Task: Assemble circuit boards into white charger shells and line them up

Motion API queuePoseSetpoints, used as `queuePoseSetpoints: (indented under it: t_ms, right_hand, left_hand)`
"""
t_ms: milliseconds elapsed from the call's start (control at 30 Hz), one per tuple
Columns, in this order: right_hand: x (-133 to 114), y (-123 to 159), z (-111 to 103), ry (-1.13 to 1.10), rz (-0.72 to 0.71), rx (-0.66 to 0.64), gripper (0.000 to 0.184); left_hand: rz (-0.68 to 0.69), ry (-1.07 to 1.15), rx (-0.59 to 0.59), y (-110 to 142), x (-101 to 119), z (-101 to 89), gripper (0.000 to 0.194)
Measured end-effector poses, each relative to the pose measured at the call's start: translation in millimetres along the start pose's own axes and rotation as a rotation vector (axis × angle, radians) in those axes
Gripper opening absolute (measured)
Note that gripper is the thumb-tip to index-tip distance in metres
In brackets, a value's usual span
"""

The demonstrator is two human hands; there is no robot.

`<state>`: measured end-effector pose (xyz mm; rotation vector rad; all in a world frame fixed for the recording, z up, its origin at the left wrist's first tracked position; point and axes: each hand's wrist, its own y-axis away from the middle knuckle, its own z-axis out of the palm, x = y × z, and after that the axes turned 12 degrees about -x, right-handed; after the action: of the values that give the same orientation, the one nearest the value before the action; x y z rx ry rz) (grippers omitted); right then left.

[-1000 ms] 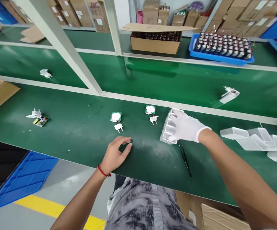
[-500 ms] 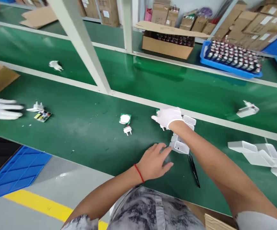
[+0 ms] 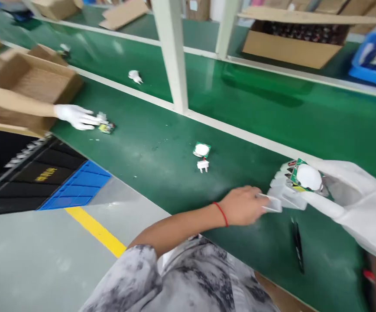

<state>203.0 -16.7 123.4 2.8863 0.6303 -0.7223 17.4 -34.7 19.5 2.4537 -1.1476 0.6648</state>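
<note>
My bare left hand (image 3: 244,206), with a red string at the wrist, grips the near end of a stack of white plastic housings (image 3: 283,195) on the green belt. My gloved right hand (image 3: 353,203) is lifted close to the camera and pinches a small green circuit board with a white disc (image 3: 306,177) above that stack. A second board with a white disc (image 3: 202,150) and its white plug piece (image 3: 202,165) lie on the belt to the left. Black tweezers (image 3: 297,245) lie near the belt's front edge.
A co-worker's gloved hand (image 3: 74,116) reaches to a small part (image 3: 106,126) at the left, beside an open cardboard box (image 3: 25,86). A white frame post (image 3: 173,56) stands on the belt rail. A blue crate (image 3: 72,186) sits on the floor.
My right hand picked the board with the white disc off the belt and raised it. My left hand moved right and took hold of the housing stack. The co-worker's hand reached further in.
</note>
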Motion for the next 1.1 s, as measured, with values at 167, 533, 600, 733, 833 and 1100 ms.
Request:
queuePoseSetpoints:
  t_ms: [167,533,600,733,833,1100]
  right_hand:
    - [3,57,9,-0.053,0.078,-0.047,0.047]
    - [-12,63,23,0.196,0.094,-0.102,0.041]
    - [-12,54,24,0.294,0.021,-0.128,0.039]
    - [-16,36,25,0.516,-0.039,-0.286,0.04]
    - [-21,23,24,0.653,-0.057,-0.405,0.039]
    - [-31,4,18,0.765,-0.022,-0.505,0.027]
  left_hand:
    - [-0.101,0.295,0.113,24,-22,-7.0,0.058]
    - [0.074,0.366,-0.141,10,-34,-18.4,0.051]
    - [0.101,0.34,-0.108,8,-35,-16.0,0.05]
    - [0.14,0.344,-0.015,7,-39,-6.9,0.051]
    - [0.165,0.362,0.044,6,-43,-0.8,0.05]
    - [0.189,0.374,0.063,5,-47,3.1,0.052]
